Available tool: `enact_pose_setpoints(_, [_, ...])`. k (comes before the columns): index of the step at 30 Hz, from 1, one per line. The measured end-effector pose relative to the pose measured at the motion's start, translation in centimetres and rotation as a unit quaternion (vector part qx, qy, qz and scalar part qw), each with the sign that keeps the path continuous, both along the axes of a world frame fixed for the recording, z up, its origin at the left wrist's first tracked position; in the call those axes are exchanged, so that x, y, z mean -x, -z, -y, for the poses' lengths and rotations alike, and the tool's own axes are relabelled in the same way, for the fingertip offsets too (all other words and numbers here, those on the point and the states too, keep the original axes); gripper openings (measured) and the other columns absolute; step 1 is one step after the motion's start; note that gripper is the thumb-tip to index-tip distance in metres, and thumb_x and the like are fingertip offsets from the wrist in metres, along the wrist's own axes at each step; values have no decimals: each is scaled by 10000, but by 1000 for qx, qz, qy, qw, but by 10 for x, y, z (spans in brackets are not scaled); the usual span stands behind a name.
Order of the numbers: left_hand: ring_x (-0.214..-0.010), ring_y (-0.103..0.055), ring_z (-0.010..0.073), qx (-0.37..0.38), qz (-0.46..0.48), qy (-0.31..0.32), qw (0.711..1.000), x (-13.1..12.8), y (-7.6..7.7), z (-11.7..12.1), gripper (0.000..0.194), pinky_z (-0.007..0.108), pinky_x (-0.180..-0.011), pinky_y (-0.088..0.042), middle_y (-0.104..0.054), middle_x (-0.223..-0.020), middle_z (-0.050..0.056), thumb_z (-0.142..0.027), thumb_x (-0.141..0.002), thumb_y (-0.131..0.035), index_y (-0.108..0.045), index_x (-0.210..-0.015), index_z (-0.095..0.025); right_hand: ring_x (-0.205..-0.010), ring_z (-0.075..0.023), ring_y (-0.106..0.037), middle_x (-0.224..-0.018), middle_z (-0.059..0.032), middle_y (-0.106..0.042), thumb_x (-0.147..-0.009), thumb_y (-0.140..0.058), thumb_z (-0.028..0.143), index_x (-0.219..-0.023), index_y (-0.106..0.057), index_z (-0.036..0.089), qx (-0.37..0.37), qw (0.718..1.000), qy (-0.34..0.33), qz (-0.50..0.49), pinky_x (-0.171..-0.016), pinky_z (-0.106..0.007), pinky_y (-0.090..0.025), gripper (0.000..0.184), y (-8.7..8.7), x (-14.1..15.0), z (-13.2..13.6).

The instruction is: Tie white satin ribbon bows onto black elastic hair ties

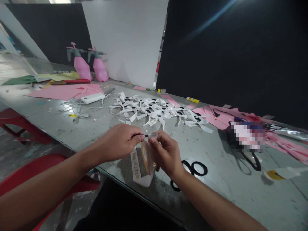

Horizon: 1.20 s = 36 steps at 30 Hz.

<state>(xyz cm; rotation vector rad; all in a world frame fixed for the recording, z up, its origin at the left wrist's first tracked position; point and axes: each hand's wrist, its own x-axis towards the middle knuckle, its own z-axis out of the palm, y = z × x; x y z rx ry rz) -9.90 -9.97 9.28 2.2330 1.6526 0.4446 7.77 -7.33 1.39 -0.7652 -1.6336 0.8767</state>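
Note:
Over the table's front edge, my left hand (125, 141) is closed, pinching the end of a small dark strip at the fingertips. My right hand (167, 152) is closed on a white ribbon (142, 182) with gold lettering, its thumb pressing a flat piece of it beside the dark strip. The ribbon loops down below both hands from a roll with a brown core (145, 157), partly hidden behind my right fingers. Near my right wrist lie several black rings (199, 169), like hair ties, one partly covered by the forearm.
Beyond my hands spreads a pile of white ribbon bows (149, 110) with black bands. Two pink spray bottles (100, 70) stand at the back left. A white power strip (92, 98), pink sheets (64, 91), a glue bottle (279, 174) and red stools (48, 170) surround the workspace.

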Motion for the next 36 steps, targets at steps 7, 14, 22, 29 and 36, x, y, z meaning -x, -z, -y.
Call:
enact_pose_setpoints(7, [-604,-498,121,5,20,9,1000,-5,1,-2,336,270,-569,-273,-610,-644,-15,-398,-923,-471,-616,-704,-187,-806,-177,-605,-859,-44,-661,-862,-645,316,-681,-624,198,7,1000,2,-4,-751,-320,-466,217,1,2,2])
enact_pose_setpoints(14, [-613,-514,117,3,44,-1,999,5,6,7,319,255,-578,-288,-606,-637,-24,-374,-924,-472,-625,-718,-183,-790,-170,-591,-827,-34,-647,-864,-635,282,-678,-612,201,-5,1000,4,12,-753,-310,-453,204,0,1,4])
enact_pose_setpoints(22, [-615,-519,129,-2,32,-1,999,2,5,5,330,262,-569,-279,-608,-637,-16,-386,-929,-465,-641,-735,-185,-808,-178,-597,-836,-45,-650,-870,-625,289,-651,-583,202,-5,1000,1,18,-750,-313,-459,239,-1,2,4])
enact_pose_setpoints(29, [-613,-509,126,5,50,4,999,1,4,6,324,254,-570,-288,-609,-644,-13,-367,-923,-474,-642,-722,-175,-806,-180,-614,-844,-47,-662,-867,-633,301,-667,-610,202,-8,1000,2,25,-744,-311,-467,225,-1,3,6])
enact_pose_setpoints(36, [-626,-516,130,16,48,-8,999,13,8,12,346,255,-587,-301,-598,-638,-20,-403,-933,-460,-645,-744,-180,-773,-161,-600,-787,-20,-655,-869,-632,248,-689,-632,205,-19,1000,-6,14,-728,-289,-456,186,-4,4,7])
